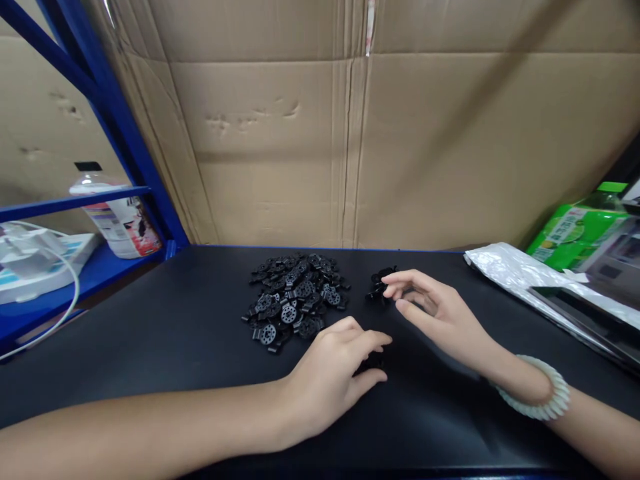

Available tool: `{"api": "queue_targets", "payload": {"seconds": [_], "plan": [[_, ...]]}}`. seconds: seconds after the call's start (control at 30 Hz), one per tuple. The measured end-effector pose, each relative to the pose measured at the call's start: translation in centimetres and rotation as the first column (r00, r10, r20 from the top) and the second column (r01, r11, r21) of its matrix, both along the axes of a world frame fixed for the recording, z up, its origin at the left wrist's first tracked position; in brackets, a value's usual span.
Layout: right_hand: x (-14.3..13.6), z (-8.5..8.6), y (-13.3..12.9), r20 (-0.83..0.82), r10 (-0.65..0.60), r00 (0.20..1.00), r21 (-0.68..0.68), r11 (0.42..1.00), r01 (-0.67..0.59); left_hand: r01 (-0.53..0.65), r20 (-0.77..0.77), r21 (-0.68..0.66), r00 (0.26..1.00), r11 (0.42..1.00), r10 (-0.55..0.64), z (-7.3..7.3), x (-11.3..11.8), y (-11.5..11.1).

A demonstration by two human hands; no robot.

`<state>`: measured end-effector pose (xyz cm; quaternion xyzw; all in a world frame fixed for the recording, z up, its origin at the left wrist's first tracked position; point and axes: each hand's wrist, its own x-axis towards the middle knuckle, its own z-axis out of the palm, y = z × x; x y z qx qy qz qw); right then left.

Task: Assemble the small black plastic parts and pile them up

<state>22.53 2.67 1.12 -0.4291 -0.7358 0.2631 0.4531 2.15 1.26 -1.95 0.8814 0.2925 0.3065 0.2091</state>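
Note:
On the black tabletop lies a heap of small black plastic parts (295,293), each with a round disc full of holes and a short tab. My left hand (333,373) is in front of the heap's right side, its thumb and fingers closed around a black plastic part (371,362) that is mostly hidden. Farther right, my right hand (440,317) has its fingers loosely bent and apart, holding nothing that I can see. Its fingertips are beside a smaller group of black parts (379,283), close to or touching it. A pale beaded bracelet (555,393) circles the right wrist.
A silvery plastic bag (505,263) and a dark flat device (580,307) lie at the right edge, near a green package (565,233). On the left, a blue shelf (107,267) holds a bottle (120,223) and a white power strip (75,257). Cardboard (270,153) stands behind.

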Motion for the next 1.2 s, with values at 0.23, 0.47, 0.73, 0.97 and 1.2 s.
{"api": "queue_targets", "payload": {"seconds": [0.23,0.47,0.73,0.97,1.2], "plan": [[-0.7,-0.2,-0.3,-0.349,0.218,0.911,-0.451,0.814,-0.367,0.019,0.370,-0.144,0.928,0.989,0.036,0.8,0.2,-0.1],[-1.7,-0.5,-1.3,-0.603,0.336,0.724,-0.501,0.547,-0.671,0.029,0.445,-0.161,0.894,0.987,0.046,1.1,0.0,-0.2],[-2.0,-0.6,-1.1,-0.672,0.346,0.655,-0.462,0.495,-0.736,0.062,0.475,-0.126,0.880,0.990,0.005,1.2,0.1,0.0],[-2.1,-1.0,-1.0,-0.622,0.357,0.697,-0.479,0.531,-0.699,0.018,0.443,-0.065,0.897,0.998,0.012,1.1,0.3,0.1],[-2.5,-0.4,-1.3,-0.383,0.389,0.838,-0.523,0.656,-0.544,0.036,0.431,-0.097,0.902,0.995,0.010,1.0,0.5,0.2]]}}
